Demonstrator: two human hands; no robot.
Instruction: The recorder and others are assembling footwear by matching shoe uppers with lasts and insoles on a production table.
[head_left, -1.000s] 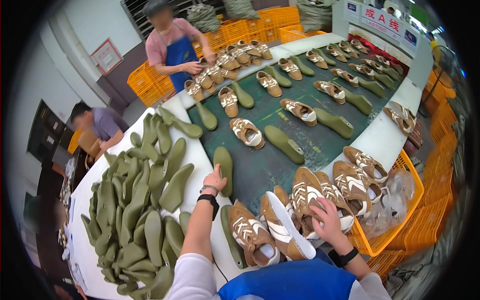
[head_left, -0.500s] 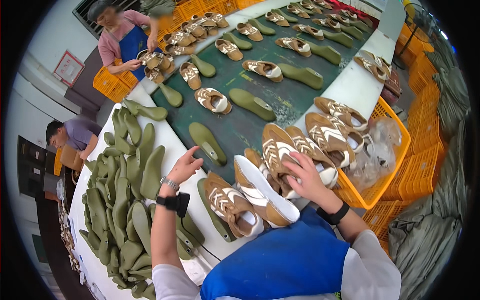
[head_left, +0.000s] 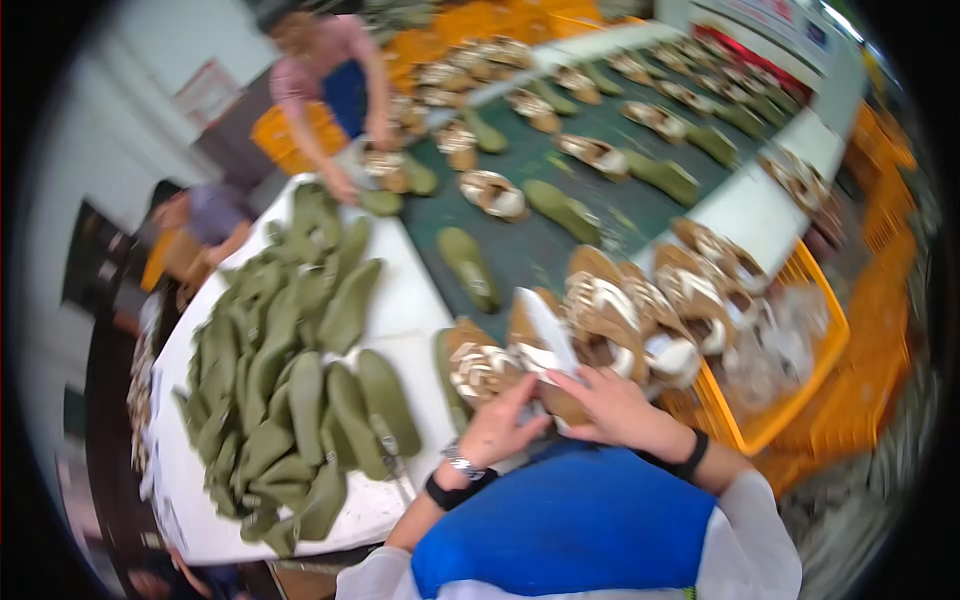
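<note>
At the near end of the green conveyor belt, both hands are at a brown-and-white sneaker (head_left: 540, 335) tipped on its side, its white sole partly showing. My left hand (head_left: 492, 430) has its fingers against the shoe's left side, near the heel. From the right, my right hand (head_left: 615, 408) grips the same shoe, thumb and fingers bent over it; motion blurs the fingertips. Another brown sneaker (head_left: 478, 365) lies just left of it, beside a green shoe last. Close on the right stands a lace-up sneaker (head_left: 600, 305), with more sneakers in a row beyond.
Green shoe lasts (head_left: 270, 340) are heaped on the white table (head_left: 400, 300) at left. Pairs of shoes and lasts line the green belt (head_left: 430, 215). An orange crate (head_left: 835, 345) with plastic bags stands at right. A co-worker in pink (head_left: 335, 85) handles shoes across the belt.
The view has shifted, so the scene sits differently. My left hand has come from above the belt to the tipped sneaker. My right hand has left the lace-up sneaker for the same shoe.
</note>
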